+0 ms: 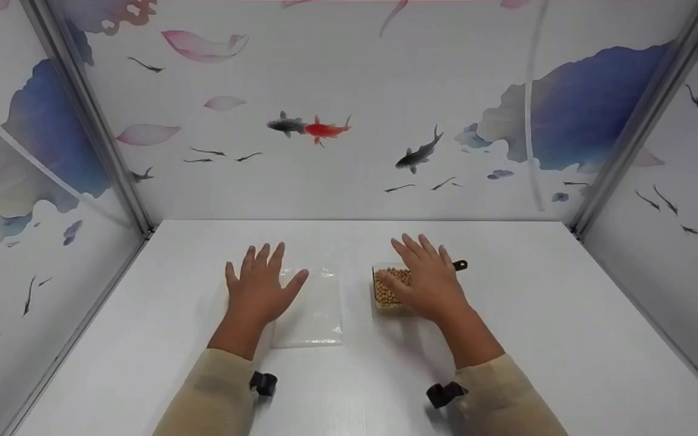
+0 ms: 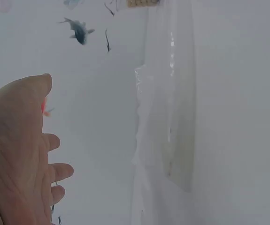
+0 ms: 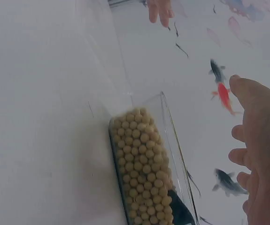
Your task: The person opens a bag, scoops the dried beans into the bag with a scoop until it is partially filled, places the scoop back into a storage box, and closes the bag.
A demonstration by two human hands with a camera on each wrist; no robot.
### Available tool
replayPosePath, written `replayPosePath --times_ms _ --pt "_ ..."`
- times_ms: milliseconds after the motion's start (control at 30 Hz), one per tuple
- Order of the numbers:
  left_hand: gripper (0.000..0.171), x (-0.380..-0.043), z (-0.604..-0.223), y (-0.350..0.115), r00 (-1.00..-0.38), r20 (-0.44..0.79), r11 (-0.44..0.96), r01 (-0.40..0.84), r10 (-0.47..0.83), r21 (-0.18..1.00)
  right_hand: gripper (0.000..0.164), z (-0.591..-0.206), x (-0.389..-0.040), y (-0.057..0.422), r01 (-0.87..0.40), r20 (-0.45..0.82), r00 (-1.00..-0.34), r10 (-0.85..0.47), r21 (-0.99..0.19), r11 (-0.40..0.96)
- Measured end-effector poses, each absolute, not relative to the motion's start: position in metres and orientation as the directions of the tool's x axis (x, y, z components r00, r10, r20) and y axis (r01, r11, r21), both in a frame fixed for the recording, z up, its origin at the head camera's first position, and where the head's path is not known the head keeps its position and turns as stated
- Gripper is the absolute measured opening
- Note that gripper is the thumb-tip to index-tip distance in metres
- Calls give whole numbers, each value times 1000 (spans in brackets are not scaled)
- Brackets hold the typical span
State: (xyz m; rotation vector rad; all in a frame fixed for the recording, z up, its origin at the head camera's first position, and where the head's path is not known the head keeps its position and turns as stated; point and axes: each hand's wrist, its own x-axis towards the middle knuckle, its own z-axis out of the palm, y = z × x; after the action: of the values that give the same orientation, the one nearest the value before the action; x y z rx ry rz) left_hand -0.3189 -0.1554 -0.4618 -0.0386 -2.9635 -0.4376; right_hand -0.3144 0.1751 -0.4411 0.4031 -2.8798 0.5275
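My left hand (image 1: 256,292) hovers palm down with fingers spread, beside and partly over a clear plastic bag (image 1: 315,312) lying flat on the table. Nothing is in its grasp. In the left wrist view the bag (image 2: 172,112) runs as a shiny strip right of the hand. Over a clear box (image 1: 374,290) of soybeans (image 1: 389,284), my right hand (image 1: 431,281) is spread in the same way, covering the box's right part in the head view. A black scoop handle (image 1: 460,265) pokes out behind the fingers. Soybeans (image 3: 144,164) fill much of the box in the right wrist view.
The white table (image 1: 349,399) is bounded at the back by a panel (image 1: 349,188) printed with fish and petals. Similar side panels meet it at metal posts (image 1: 85,115). Each sleeve carries a black wrist mount (image 1: 264,384).
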Motion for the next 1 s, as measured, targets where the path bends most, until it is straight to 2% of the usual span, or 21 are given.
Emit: replayPosePath --times_ms 300,567,767,900,1000 --pt "100 -311 -460 -185 -990 138 953 37 -5 300 84 -438 -311 124 -365 231 -925 -303 -307 879" --pt "99 -304 -463 -201 -993 110 943 2 -37 334 84 -439 -304 86 -389 217 -919 -330 -356 850" --pt "91 -303 -463 -194 -999 11 869 -29 -40 493 78 -448 -298 73 -317 147 -948 -283 -528 788" --pt "87 -302 -465 -191 -994 -105 765 -65 4 640 71 -458 -299 71 -227 87 -969 -230 -678 700" --pt "84 -302 -467 -189 -988 -152 716 -79 39 694 67 -465 -301 71 -173 46 -976 -211 -749 639"
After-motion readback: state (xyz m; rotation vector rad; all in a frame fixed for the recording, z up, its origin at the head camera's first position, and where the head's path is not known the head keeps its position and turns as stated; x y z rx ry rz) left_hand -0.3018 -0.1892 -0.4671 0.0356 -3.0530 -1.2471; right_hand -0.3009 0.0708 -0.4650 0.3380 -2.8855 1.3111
